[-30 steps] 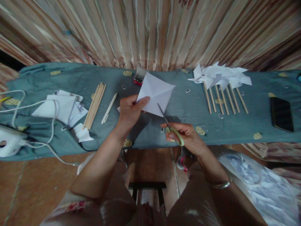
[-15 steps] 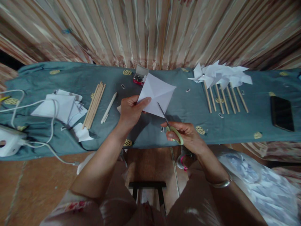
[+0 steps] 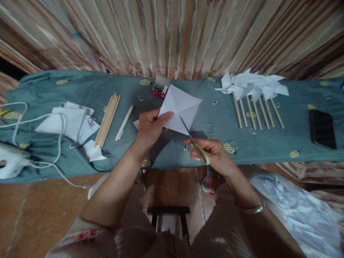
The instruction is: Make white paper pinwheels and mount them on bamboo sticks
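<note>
A square sheet of white paper (image 3: 181, 105) with diagonal creases is pinched at its left corner by my left hand (image 3: 152, 127), thumb on top. My right hand (image 3: 212, 154) is closed around the light green handles of a pair of scissors (image 3: 201, 153). The scissors' blade lies over the lower right edge of the sheet, its tip pointing toward the middle. Behind the sheet stands an open small red box (image 3: 159, 91) of metal pins, partly covered by the paper.
On the teal cloth-covered table (image 3: 172, 157) lie wooden sticks (image 3: 107, 120), a white pen (image 3: 125, 123) and stacked paper sheets (image 3: 67, 122). Paper pinwheels (image 3: 252, 86) on sticks lie at right, near a black phone (image 3: 321, 129). A white cable (image 3: 59, 143) runs across the left end.
Almost nothing differs. The paper has shifted very slightly to the right; both hands keep their holds, and the scissors stay at the sheet's lower right edge.
</note>
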A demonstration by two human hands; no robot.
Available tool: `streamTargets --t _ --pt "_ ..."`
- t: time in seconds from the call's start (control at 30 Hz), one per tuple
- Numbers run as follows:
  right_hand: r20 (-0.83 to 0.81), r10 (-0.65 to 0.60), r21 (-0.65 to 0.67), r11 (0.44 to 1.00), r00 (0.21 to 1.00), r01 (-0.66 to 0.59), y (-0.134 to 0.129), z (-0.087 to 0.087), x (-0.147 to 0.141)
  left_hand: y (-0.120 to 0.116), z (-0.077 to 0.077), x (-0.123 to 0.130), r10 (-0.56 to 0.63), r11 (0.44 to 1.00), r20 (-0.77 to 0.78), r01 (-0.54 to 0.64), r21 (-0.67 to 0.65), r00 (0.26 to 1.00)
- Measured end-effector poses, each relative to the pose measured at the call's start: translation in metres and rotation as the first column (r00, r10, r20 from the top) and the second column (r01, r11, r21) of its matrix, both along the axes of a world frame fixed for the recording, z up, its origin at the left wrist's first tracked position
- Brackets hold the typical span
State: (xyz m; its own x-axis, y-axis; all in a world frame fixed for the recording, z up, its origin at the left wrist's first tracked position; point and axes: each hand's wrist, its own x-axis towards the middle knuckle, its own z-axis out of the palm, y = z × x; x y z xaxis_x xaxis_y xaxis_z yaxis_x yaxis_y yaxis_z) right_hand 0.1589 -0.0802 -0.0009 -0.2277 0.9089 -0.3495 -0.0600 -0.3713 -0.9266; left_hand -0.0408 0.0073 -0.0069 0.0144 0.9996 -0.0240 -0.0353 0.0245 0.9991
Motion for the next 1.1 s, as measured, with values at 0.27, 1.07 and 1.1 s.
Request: streamTargets --t 0.27,1.07,1.1 --pt "0.015 0.003 0.01 1.0 1.0 -0.003 -0.0002 -0.0006 0.0009 0.0007 0.0009 -0.0005 -0.006 1.0 -0.011 0.006 0.002 1.0" --pt "0.018 0.009 -0.017 1.0 1.0 -0.008 0.0008 0.0002 -0.0025 -0.0009 0.0024 0.0 -0.011 1.0 -0.003 0.011 -0.009 1.0" --pt "0.022 0.023 -0.018 1.0 1.0 -0.022 0.0006 0.0 -0.0017 -0.0007 0.0021 -0.0002 -0.011 1.0 0.0 0.011 -0.01 1.0"
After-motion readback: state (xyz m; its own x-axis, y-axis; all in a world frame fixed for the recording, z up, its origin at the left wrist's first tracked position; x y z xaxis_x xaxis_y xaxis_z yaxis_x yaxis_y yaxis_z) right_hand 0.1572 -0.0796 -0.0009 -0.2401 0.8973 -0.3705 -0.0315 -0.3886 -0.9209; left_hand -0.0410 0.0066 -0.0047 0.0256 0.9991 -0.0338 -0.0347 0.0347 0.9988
